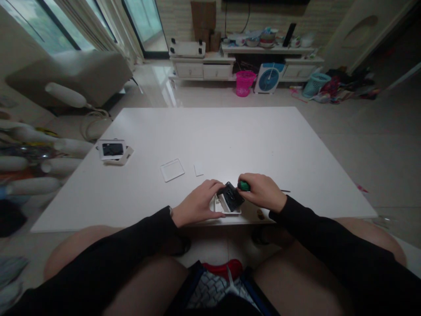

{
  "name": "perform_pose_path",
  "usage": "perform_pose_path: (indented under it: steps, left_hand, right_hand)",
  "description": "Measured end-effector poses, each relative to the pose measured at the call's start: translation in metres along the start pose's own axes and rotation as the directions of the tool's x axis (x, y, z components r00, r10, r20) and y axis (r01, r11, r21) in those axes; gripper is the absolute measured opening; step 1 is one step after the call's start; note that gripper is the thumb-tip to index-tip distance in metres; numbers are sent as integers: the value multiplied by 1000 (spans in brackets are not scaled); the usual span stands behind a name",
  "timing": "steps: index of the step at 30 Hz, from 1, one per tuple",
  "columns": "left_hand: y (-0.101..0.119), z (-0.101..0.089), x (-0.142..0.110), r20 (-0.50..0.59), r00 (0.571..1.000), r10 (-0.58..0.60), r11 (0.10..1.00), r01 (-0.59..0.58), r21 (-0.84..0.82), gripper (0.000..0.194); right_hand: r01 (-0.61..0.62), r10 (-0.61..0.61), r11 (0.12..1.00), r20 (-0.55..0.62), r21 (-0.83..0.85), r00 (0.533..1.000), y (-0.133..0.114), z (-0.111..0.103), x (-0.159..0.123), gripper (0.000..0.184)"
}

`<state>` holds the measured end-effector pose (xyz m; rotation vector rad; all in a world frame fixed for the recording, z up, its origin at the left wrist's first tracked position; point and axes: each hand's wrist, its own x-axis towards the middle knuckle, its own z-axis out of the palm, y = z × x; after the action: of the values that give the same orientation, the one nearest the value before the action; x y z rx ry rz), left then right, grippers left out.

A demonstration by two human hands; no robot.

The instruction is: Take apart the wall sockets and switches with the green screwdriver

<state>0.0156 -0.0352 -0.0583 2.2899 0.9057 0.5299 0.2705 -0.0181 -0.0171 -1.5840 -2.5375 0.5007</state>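
Green handle (244,185) was mostly hidden by right hand (263,189); its tip wasn't visible. Detail on black part (233,198) too small to read. Left hand (199,202) covered 1 side of white case (234,213). Dark rod (287,191): 1 end behind wrist. Brown bit (260,213) blurred, unidentifiable. Screen (272,1) cut by top edge.

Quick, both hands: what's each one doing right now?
Left hand: closed on the white frame with the black unit.
Right hand: closed around a green-handled tool at the unit's edge.
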Motion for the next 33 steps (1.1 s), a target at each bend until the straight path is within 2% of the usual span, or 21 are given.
perform_pose_path:
  steps: [3, 5, 7, 10, 12, 14, 17, 21, 24, 26, 29, 33]
  left_hand:
    - [-16, -14, 2, -59, 997, -49, 998, 51, 47, 54]
    - [-36, -27, 4, -143, 982, -122, 985, 138, 103, 39]
    - [-61, -40, 7, -214, 951, -223, 947, 263, 183, 37]
    - [-93, -50, 11, -156, 920, -359, 873, 390, 292, 54]
    - [-104, -49, 13, -97, 916, -388, 854, 397, 336, 58]
    - [-108, -44, 15, -77, 917, -392, 850, 393, 351, 53]
    - [-104, -37, 18, -86, 915, -394, 843, 397, 364, 44]
    - [-91, -40, 20, -90, 922, -376, 856, 383, 348, 49]
    - [-73, -44, 17, -30, 972, -233, 961, 235, 143, 57]
    - [-58, -44, 13, 4, 992, -126, 992, 126, 18, 61]
    - [-37, -37, 6, 37, 998, -45, 998, 47, -41, 64]
    - [-18, -28, 0, 88, 996, 19, 1000, -17, -25, 60]
  right_hand:
    - [-4, 4, 1000, 6, -2, 1000, 0, 0, 0, 7]
    - [-14, 14, 1000, 12, -7, 1000, 0, 0, 0, 8]
    - [-21, 21, 1000, 19, -13, 1000, 0, -1, 0, 8]
    - [-11, 12, 1000, 22, -22, 1000, -1, -2, -1, 8]
    - [-2, 2, 1000, 20, -30, 1000, -1, -2, -1, 9]
    - [0, 0, 999, 16, -37, 1000, 0, -2, -2, 10]
    - [-2, 2, 999, 7, -41, 1000, 0, -3, -3, 10]
    - [-8, 8, 999, -1, -46, 1000, 1, -5, -5, 10]
    - [-4, 4, 999, -2, -46, 1000, 1, -6, -6, 7]
    - [-1, 1, 999, 4, -43, 1000, 1, -6, -6, 6]
    - [-3, 4, 999, 21, -41, 1000, 0, -6, -6, 6]
    - [-9, 11, 999, 31, -45, 999, -1, -5, -4, 7]
